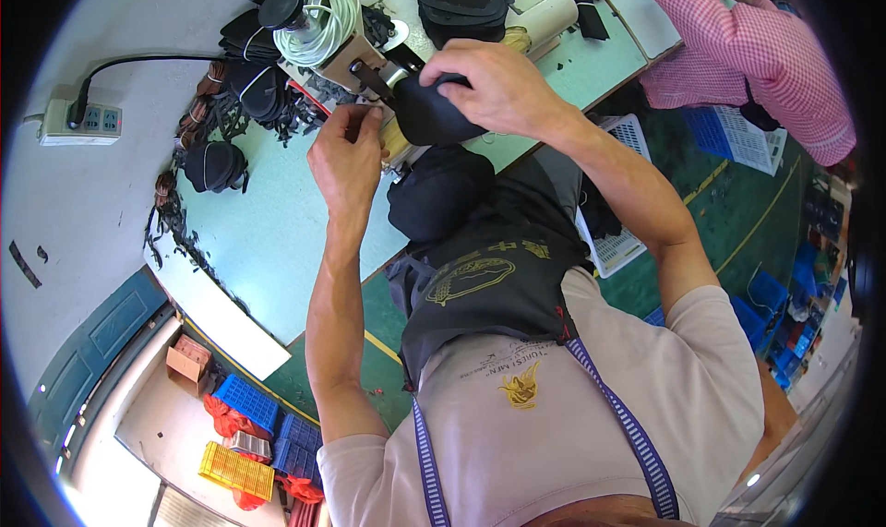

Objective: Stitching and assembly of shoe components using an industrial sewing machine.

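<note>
A curved black fabric piece (pixel 429 113) hangs at the head of a sewing machine (pixel 346 64). My right hand (pixel 489 86) grips its upper right edge, thumb and fingers closed over it. At the left side of the machine head, my left hand (pixel 349 162) is closed, its thumb and forefinger pinched together. What those fingertips hold, if anything, is too small to make out. Just below, a rounded black fabric bundle (pixel 441 192) rests between the table edge and my apron (pixel 498 292). The needle area is hidden behind the black piece.
Stacked black pieces (pixel 466 5) lie behind the machine. A pale cord coil (pixel 330 17) sits on top of it. Tied black bundles (pixel 215 166) and dark straps (pixel 171 218) line the table's left side. A co-worker's checked pink sleeve (pixel 789 61) and white crates (pixel 614 250) are at right.
</note>
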A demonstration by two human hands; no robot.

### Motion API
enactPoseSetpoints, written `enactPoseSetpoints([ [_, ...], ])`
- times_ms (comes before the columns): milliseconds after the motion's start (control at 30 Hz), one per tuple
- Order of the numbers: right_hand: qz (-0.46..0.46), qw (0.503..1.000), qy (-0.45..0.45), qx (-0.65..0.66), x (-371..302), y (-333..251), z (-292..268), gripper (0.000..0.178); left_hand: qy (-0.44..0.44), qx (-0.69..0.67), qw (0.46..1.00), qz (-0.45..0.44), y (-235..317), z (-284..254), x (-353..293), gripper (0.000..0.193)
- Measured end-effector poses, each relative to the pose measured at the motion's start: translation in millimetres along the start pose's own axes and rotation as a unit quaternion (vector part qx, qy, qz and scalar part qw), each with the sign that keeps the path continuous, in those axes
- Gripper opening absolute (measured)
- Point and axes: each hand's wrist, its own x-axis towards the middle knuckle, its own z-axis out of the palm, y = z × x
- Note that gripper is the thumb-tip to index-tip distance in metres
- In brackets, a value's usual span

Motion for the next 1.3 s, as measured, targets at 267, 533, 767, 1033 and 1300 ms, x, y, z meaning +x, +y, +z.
enactPoseSetpoints([
  [267,0.103,0.902,-0.094,0.408,-33.1,-17.0,8.3,0.025,-0.151,-0.142,0.977,0.052,-25.4,-21.9,-12.5,0.024],
  [533,0.188,0.914,-0.04,0.358,-24.4,-11.7,58.1,0.027,-0.036,0.081,0.996,0.028,-11.1,-21.2,14.2,0.025],
  [767,0.17,0.957,0.032,0.234,-28.2,-5.1,35.6,0.027,-0.033,-0.042,0.999,0.006,-1.4,0.9,10.2,0.023],
  [1033,0.171,0.896,-0.004,0.409,-43.8,-29.7,27.1,0.036,-0.169,-0.142,0.975,-0.031,-13.9,-21.3,-6.2,0.032],
  [1300,0.294,0.773,-0.063,0.558,-42.7,-33.9,64.6,0.034,-0.067,0.192,0.979,0.031,2.8,-28.0,16.9,0.032],
])
